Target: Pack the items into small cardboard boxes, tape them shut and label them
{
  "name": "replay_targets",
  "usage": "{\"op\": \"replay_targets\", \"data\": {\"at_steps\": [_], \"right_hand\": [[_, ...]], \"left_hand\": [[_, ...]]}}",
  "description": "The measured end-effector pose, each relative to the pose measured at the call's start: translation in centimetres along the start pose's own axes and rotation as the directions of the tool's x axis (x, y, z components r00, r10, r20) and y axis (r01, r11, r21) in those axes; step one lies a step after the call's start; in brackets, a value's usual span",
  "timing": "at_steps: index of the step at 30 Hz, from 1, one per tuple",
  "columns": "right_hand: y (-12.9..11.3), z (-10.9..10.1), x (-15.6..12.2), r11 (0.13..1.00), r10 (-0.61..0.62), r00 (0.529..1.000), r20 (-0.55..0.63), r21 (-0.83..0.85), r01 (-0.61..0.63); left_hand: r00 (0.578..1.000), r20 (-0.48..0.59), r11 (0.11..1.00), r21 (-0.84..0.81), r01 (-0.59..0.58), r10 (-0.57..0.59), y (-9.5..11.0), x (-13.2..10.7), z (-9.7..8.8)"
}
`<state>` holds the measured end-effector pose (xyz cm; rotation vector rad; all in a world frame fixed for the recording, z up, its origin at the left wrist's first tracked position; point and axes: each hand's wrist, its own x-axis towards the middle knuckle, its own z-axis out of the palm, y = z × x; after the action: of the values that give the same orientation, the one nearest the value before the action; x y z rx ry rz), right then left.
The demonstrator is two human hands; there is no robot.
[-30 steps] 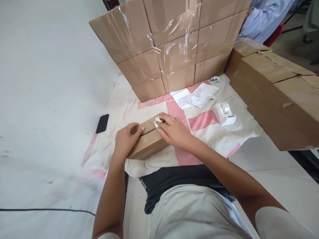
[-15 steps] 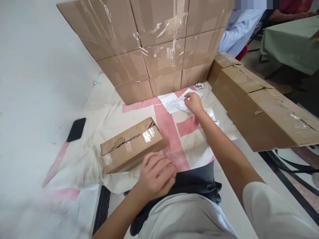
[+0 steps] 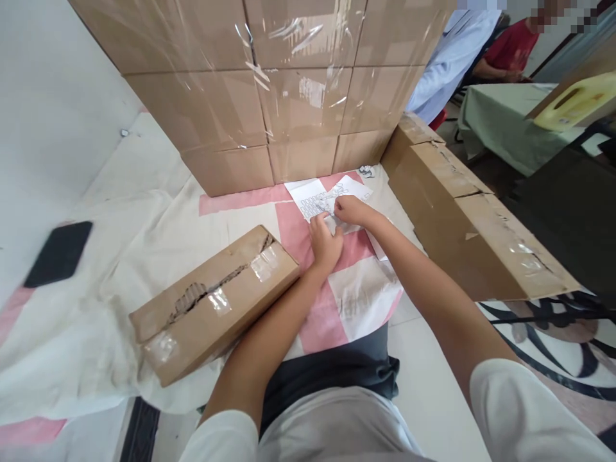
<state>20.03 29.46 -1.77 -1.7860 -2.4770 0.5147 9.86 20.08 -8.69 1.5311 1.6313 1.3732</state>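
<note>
My left hand (image 3: 325,241) lies with fingers stretched forward on the near edge of the white sticker sheets (image 3: 312,196), pressing them to the cloth. My right hand (image 3: 350,209) is curled in a pinch on the same sheets, beside the left fingertips; what it pinches is too small to make out. The small taped cardboard box (image 3: 212,298), with a torn top seam, lies on the white and pink cloth (image 3: 158,212) to the left of my left forearm, and neither hand touches it.
A wall of stacked taped cartons (image 3: 269,83) stands right behind the sheets. A long flat carton (image 3: 462,205) lies on the right. A black phone (image 3: 58,253) rests at the cloth's left edge. Other people sit at the far right by a green-covered table (image 3: 505,122).
Both hands left the small box. The right hand reached forward to the sheets first, and the left then joined it. The view shifted closer to the cartons.
</note>
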Motion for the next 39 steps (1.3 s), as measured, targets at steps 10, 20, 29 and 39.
{"op": "replay_targets", "data": {"at_steps": [10, 20, 29, 39], "right_hand": [[-0.4, 0.9, -4.7, 0.954, -0.248, 0.962, -0.115, 0.146, 0.263], [-3.7, 1.6, -7.3, 0.607, -0.414, 0.849, -0.328, 0.596, 0.526], [-10.1, 7.9, -8.0, 0.266, -0.618, 0.747, -0.245, 0.829, 0.492], [-12.4, 9.7, -8.8, 0.136, -0.774, 0.569, -0.278, 0.805, 0.578]], "left_hand": [[0.992, 0.126, 0.991, 0.136, -0.01, -0.007, -0.9, -0.4, -1.6], [0.727, 0.012, 0.58, 0.593, -0.558, 0.687, 5.4, -11.4, -15.2], [0.928, 0.287, 0.443, 0.818, -0.367, 0.238, 2.8, -12.7, -32.1], [0.906, 0.335, 0.415, 0.809, -0.417, 0.257, 2.8, -12.6, -32.0]]}}
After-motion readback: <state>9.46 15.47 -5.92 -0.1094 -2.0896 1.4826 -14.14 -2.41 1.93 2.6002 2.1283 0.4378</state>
